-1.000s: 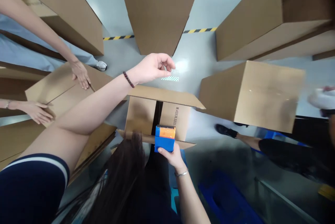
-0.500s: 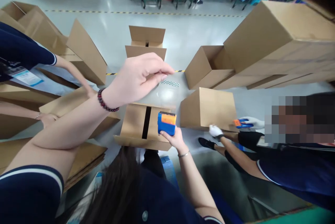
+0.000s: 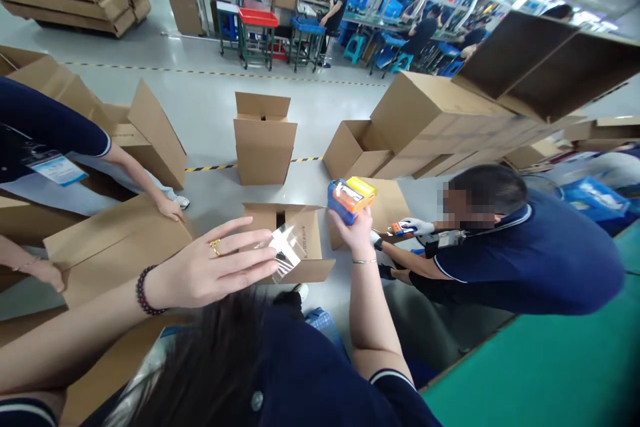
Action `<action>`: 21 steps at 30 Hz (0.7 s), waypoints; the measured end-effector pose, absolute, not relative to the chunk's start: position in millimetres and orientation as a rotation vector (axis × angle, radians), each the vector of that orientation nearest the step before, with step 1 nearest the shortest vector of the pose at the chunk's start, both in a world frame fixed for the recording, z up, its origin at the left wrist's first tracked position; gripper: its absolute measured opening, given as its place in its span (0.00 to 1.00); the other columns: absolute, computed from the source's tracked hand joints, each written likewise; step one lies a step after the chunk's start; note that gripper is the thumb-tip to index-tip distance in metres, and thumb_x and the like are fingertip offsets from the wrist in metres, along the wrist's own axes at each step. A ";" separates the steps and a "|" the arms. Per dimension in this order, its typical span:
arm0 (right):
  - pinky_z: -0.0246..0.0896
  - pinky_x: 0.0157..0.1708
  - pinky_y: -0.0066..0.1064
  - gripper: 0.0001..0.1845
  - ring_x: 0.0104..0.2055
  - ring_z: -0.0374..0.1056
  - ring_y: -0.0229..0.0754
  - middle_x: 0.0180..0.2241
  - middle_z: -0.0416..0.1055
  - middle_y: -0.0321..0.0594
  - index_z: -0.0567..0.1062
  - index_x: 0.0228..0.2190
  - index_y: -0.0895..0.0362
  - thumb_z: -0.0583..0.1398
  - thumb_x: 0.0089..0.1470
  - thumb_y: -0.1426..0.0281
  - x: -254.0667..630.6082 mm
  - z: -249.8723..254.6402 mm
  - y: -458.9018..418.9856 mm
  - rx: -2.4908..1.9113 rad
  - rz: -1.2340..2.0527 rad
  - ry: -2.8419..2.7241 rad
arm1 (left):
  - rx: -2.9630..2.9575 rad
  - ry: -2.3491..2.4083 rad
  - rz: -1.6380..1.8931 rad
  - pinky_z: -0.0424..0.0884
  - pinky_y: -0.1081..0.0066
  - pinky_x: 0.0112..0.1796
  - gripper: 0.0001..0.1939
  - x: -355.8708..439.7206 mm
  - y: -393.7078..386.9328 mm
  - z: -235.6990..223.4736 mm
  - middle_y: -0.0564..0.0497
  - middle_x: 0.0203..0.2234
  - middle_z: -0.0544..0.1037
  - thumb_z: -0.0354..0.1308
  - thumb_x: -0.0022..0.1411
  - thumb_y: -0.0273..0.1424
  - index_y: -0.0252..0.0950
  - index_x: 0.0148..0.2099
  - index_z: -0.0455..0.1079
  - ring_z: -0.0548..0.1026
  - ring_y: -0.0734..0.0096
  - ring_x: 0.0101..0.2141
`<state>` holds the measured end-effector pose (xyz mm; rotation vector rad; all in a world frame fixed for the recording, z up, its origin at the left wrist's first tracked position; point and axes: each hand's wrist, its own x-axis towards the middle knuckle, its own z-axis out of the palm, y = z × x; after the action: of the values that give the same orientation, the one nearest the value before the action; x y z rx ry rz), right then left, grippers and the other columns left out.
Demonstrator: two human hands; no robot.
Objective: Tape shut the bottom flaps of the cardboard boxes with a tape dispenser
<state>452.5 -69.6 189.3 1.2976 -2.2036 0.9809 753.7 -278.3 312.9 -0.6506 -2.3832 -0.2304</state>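
Note:
My left hand [image 3: 213,267] reaches in from the left, fingers stretched out. A piece of clear tape [image 3: 289,255] hangs at its fingertips; the thumb is hidden, so how it is gripped does not show. My right hand [image 3: 357,234] is wrapped around a blue tape dispenser [image 3: 345,204] with orange and yellow parts, held up right of the tape. Under both hands an opened cardboard box [image 3: 313,237] stands on the floor, with a dark slot between its inner flaps.
A co-worker [image 3: 520,247] bends at my right, holding an orange-blue dispenser [image 3: 400,228] by a closed carton [image 3: 393,204]. At my left another person's hands [image 3: 170,207] touch a carton [image 3: 115,247]. Ahead stands an upright box [image 3: 265,150]. Stacked cartons [image 3: 415,114] fill the right.
The view has tilted up. My left hand has come lower and nearer, its fingers straightened, with clear tape now visible. My right hand has raised and turned the dispenser.

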 end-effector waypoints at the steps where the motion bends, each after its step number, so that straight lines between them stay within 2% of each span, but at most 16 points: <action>1: 0.64 0.52 0.44 0.18 0.48 0.68 0.53 0.40 0.75 0.48 0.77 0.40 0.58 0.63 0.54 0.57 459.4 193.3 -73.3 1.297 0.953 -2.156 | -0.604 -2.393 -0.223 0.61 0.51 0.63 0.17 767.2 -282.4 305.8 0.49 0.52 0.76 0.52 0.66 0.20 0.35 0.56 0.70 0.64 0.62 0.62; 7: 0.65 0.50 0.50 0.22 0.47 0.69 0.54 0.40 0.75 0.50 0.76 0.40 0.59 0.61 0.55 0.53 483.5 218.4 -88.0 1.236 0.816 -2.106 | -0.476 -2.346 -0.201 0.58 0.48 0.64 0.24 804.6 -307.3 260.5 0.50 0.54 0.74 0.56 0.62 0.18 0.36 0.59 0.67 0.54 0.56 0.65; 9: 0.64 0.51 0.50 0.20 0.46 0.69 0.54 0.39 0.75 0.50 0.75 0.38 0.58 0.61 0.56 0.53 483.4 229.2 -86.1 1.248 0.775 -2.110 | -0.481 -2.352 -0.176 0.55 0.47 0.65 0.26 802.0 -310.2 244.9 0.50 0.54 0.74 0.56 0.60 0.17 0.37 0.59 0.67 0.51 0.55 0.66; 12: 0.62 0.51 0.47 0.16 0.40 0.70 0.50 0.33 0.75 0.45 0.73 0.33 0.55 0.60 0.57 0.55 480.2 244.6 -78.8 1.275 0.682 -2.078 | -0.491 -2.328 -0.154 0.53 0.46 0.65 0.26 792.6 -305.4 215.3 0.49 0.57 0.71 0.56 0.61 0.18 0.37 0.60 0.65 0.48 0.54 0.67; 14: 0.61 0.51 0.46 0.12 0.36 0.69 0.48 0.28 0.74 0.42 0.72 0.32 0.52 0.60 0.57 0.56 478.4 251.9 -73.8 1.274 0.619 -2.073 | -0.458 -2.266 -0.141 0.53 0.43 0.64 0.31 784.8 -298.0 190.8 0.44 0.60 0.66 0.57 0.60 0.19 0.34 0.65 0.58 0.47 0.52 0.68; 18: 0.61 0.49 0.46 0.10 0.32 0.69 0.47 0.26 0.73 0.40 0.73 0.34 0.50 0.58 0.55 0.58 477.6 261.6 -70.0 1.266 0.495 -2.092 | -0.375 -2.190 -0.164 0.54 0.35 0.61 0.48 770.6 -285.9 142.6 0.28 0.66 0.53 0.59 0.58 0.20 0.26 0.72 0.34 0.47 0.43 0.67; 21: 0.62 0.46 0.44 0.10 0.30 0.68 0.46 0.24 0.73 0.40 0.75 0.35 0.52 0.57 0.55 0.61 476.4 269.3 -74.8 1.298 0.359 -2.061 | -0.353 -2.182 -0.186 0.49 0.33 0.61 0.49 765.8 -286.5 116.1 0.28 0.67 0.46 0.57 0.59 0.19 0.28 0.72 0.29 0.45 0.43 0.67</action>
<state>476.4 -74.8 269.3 1.2983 -2.0606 0.3591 765.8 -286.5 116.1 -0.3530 -2.1820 -0.1864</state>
